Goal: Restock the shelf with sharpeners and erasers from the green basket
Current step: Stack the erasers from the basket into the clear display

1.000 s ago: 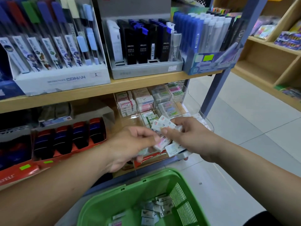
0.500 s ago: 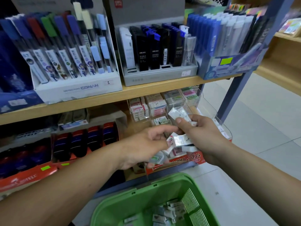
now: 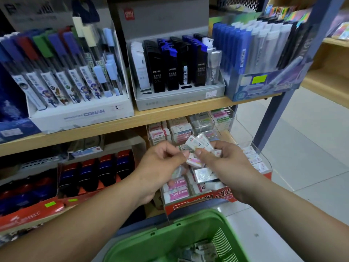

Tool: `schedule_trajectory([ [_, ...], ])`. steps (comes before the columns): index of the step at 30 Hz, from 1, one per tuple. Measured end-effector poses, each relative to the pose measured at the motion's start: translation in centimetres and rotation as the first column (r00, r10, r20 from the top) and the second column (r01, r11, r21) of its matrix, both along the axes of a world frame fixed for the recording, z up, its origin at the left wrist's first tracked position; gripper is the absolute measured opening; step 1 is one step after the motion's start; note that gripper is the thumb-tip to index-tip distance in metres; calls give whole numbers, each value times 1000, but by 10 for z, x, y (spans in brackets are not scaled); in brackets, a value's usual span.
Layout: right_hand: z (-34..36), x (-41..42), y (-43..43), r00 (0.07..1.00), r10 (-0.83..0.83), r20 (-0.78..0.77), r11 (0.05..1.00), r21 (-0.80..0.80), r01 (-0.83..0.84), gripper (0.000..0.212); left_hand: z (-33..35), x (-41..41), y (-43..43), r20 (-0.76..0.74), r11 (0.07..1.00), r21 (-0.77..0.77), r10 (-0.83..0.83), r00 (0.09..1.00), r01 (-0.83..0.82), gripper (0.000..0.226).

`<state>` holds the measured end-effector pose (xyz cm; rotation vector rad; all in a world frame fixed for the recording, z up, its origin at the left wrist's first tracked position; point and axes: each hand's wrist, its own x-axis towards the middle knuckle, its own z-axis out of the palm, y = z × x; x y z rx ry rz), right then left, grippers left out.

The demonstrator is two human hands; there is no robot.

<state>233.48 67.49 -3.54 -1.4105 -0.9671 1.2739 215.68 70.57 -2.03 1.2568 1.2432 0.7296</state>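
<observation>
Erasers [image 3: 198,143]: small glossy blocks; right hand [image 3: 228,165] grips, left hand [image 3: 158,165] pinches.

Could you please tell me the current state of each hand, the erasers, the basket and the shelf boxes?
Left hand, fingers curled, pinching a pink-white eraser.
Right hand, gripping a bunch of erasers.
Green basket, open-topped, a few wrapped pieces inside.
Red box, open, partly filled with eraser packs.
Clear bins, stocked.
</observation>
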Motion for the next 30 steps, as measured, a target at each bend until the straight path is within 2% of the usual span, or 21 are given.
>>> schedule_trajectory([
  [3,5,8,1,999,-26,43,1000,4,26,12,1,-7,6,-60,993,57,-98,993,101,19],
  [5,7,11,1,1000,-13,23,1000,-10,14,14,1,-12,10,-190,960,161,-199,961,231,29],
  [7,7,12,0,999,25,22,999,-41,-24,16,2,-15,12,-310,912,230,-262,914,339,26],
  [13,7,13,4,998,43,54,998,-55,-40,16,12,-17,22,-354,857,290,-317,880,425,23],
  [16,4,14,8,998,-69,2,996,-61,69,23,11,-17,36,-409,840,353,-257,876,412,29],
  [20,4,25,12,973,-219,-70,975,-64,214,24,0,-13,67,-572,856,404,-41,819,324,14],
  [25,3,30,7,973,-214,-89,975,-73,208,22,-19,-2,84,-686,825,438,50,726,357,13],
  [30,4,28,6,975,-202,-91,977,-85,195,25,-19,2,87,-692,815,434,28,721,384,14],
])
